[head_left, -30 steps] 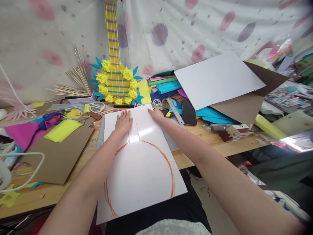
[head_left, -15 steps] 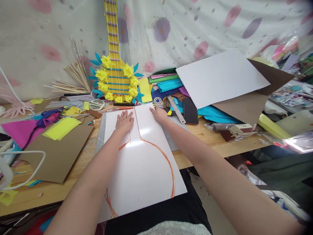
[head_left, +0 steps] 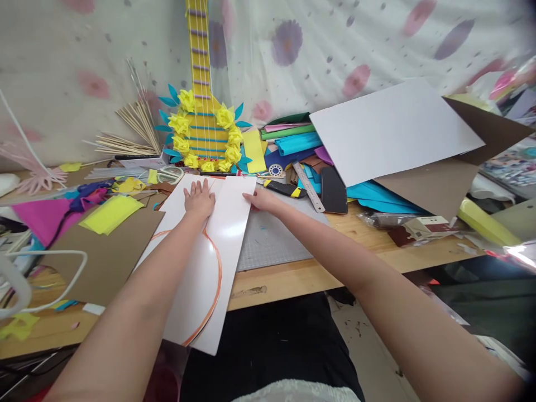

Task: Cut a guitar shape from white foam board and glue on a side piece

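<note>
A glossy white sheet with an orange guitar outline drawn on it lies slanted across the wooden table, its near corner hanging over the edge. My left hand presses flat on the sheet's far part, fingers spread. My right hand rests on the sheet's right edge, fingertips on it. Beneath and to the right, a grey cutting mat shows. A yellow paper guitar with yellow flowers and blue leaves leans on the cloth wall just beyond the sheet.
A brown cardboard piece with yellow paper lies left. A metal ruler, a black-yellow cutter, a dark phone, coloured paper rolls and a large white board crowd the right. Wooden sticks and scissors sit at the back left.
The white sheet has swung and slid to the left, uncovering the grey mat. Both hands moved left with it, and the view shifted a little.
</note>
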Tool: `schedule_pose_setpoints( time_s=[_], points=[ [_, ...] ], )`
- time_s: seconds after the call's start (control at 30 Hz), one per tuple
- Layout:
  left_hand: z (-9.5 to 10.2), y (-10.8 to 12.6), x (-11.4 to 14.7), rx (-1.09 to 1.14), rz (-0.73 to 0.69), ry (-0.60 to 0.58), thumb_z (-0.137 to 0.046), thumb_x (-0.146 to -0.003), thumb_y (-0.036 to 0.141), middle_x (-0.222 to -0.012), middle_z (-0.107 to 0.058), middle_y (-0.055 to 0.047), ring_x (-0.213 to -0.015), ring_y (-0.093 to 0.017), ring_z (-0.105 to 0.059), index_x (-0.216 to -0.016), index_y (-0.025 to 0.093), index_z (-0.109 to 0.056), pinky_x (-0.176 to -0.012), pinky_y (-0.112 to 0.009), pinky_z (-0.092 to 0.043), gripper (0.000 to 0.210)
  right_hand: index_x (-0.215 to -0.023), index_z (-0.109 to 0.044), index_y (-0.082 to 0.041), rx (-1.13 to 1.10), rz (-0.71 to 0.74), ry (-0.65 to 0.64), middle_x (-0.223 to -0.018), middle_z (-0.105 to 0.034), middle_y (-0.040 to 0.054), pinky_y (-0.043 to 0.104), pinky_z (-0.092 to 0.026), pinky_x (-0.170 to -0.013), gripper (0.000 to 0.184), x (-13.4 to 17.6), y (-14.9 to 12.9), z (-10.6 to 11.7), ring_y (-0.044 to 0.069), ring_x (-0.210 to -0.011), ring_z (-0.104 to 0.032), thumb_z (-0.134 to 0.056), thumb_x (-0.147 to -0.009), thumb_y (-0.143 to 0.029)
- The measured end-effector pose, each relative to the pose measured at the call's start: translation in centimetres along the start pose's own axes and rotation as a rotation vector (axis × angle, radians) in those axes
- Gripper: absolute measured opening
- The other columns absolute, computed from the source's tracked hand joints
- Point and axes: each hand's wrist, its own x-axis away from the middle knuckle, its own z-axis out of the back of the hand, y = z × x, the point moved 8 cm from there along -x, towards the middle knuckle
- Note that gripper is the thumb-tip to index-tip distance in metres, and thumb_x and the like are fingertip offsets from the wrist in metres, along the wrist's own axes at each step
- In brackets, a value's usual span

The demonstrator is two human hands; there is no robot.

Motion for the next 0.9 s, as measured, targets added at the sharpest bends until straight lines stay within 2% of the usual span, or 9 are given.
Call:
schedule_pose_setpoints(
  time_s=[0.1,0.23,0.4,0.5,0.57,0.67,0.73,0.8,0.9],
  points=[
    [0.3,-0.5,0.4,0.093,0.094,0.047,-0.028,-0.091,0.036,-0.152,-0.027,-0.016,-0.142,-0.028,-0.017,-0.148,0.007,-0.021,-0.115,-0.051,-0.010,0.065,-0.087,-0.054,-0.018,-0.008,0.040,0.103,-0.064,-0.060,0.0035,0.035,-0.051,-0.066,0.017,1.2,-0.4,-0.3,0.019,-0.060,-0.059,-0.057,-0.083,-0.034],
    [2.8,-0.6,0.5,0.249,0.125,0.174,-0.028,-0.090,0.031,-0.149,-0.033,-0.015,-0.141,-0.025,-0.024,-0.146,0.008,-0.027,-0.115,-0.048,-0.015,0.060,-0.094,-0.048,-0.019,-0.294,0.005,0.142,-0.075,-0.060,0.0030,0.032,-0.050,-0.058,0.016,0.9,-0.5,0.8,0.016,-0.058,-0.057,-0.048,-0.088,-0.033],
    [6.1,1.1,2.2,0.375,-0.030,0.306,-0.028,-0.089,0.027,-0.149,-0.034,-0.010,-0.141,-0.022,-0.025,-0.142,0.015,-0.037,-0.116,-0.047,-0.015,0.055,-0.088,-0.047,-0.020,-0.327,0.127,0.512,-0.084,-0.060,0.0042,0.035,-0.047,-0.082,0.015,-1.2,-1.5,6.8,0.018,-0.084,-0.059,-0.048,-0.087,-0.035],
    [6.7,2.4,4.1,0.411,-0.149,0.349,-0.030,-0.089,0.029,-0.150,-0.035,-0.009,-0.141,-0.022,-0.024,-0.141,0.018,-0.038,-0.116,-0.047,-0.012,0.053,-0.091,-0.047,-0.019,-0.388,0.242,0.569,-0.090,-0.059,0.0048,0.034,-0.045,-0.084,0.021,-2.8,-2.7,8.9,0.017,-0.088,-0.059,-0.042,-0.089,-0.040],
    [7.3,2.2,4.9,0.423,-0.180,0.391,-0.033,-0.089,0.032,-0.150,-0.034,-0.010,-0.142,-0.023,-0.022,-0.140,0.018,-0.040,-0.116,-0.047,-0.011,0.053,-0.095,-0.048,-0.019,-0.439,0.320,0.577,-0.092,-0.059,0.0045,0.033,-0.046,-0.083,0.027,-3.7,-3.7,10.2,0.016,-0.088,-0.059,-0.038,-0.091,-0.044],
    [9.1,-1.0,4.7,0.476,-0.071,0.522,-0.044,-0.085,0.037,-0.149,-0.035,-0.014,-0.141,-0.027,-0.022,-0.136,0.016,-0.043,-0.115,-0.047,-0.013,0.054,-0.098,-0.049,-0.020,-0.464,0.454,0.603,-0.095,-0.058,0.0032,0.032,-0.046,-0.084,0.033,-4.4,-5.9,12.6,0.015,-0.092,-0.058,-0.036,-0.091,-0.049],
    [10.3,-4.1,3.8,0.536,0.068,0.601,-0.050,-0.082,0.040,-0.141,-0.043,-0.017,-0.135,-0.029,-0.033,-0.131,0.014,-0.045,-0.112,-0.047,-0.024,0.055,-0.099,-0.050,-0.018,-0.481,0.483,0.614,-0.097,-0.058,0.0034,0.031,-0.045,-0.085,0.032,-4.7,-7.0,14.3,0.014,-0.094,-0.057,-0.036,-0.092,-0.046],
    [10.3,-6.7,2.5,0.638,0.202,0.544,-0.050,-0.083,0.044,-0.117,-0.059,-0.016,-0.114,-0.030,-0.054,-0.117,0.013,-0.054,-0.101,-0.045,-0.039,0.046,-0.103,-0.051,-0.015,-0.504,0.487,0.618,-0.100,-0.058,0.0046,0.030,-0.045,-0.086,0.032,-4.7,-7.9,15.5,0.014,-0.095,-0.058,-0.034,-0.093,-0.041],
    [9.7,-8.6,1.6,0.742,0.316,0.481,-0.045,-0.087,0.042,-0.082,-0.062,-0.007,-0.083,-0.023,-0.060,-0.086,0.015,-0.059,-0.083,-0.039,-0.047,0.030,-0.104,-0.053,-0.012,-0.423,0.503,0.598,-0.095,-0.057,0.0061,0.033,-0.046,-0.083,0.044,-3.8,-8.6,15.6,0.017,-0.095,-0.059,-0.026,-0.094,-0.045]
  ],
)
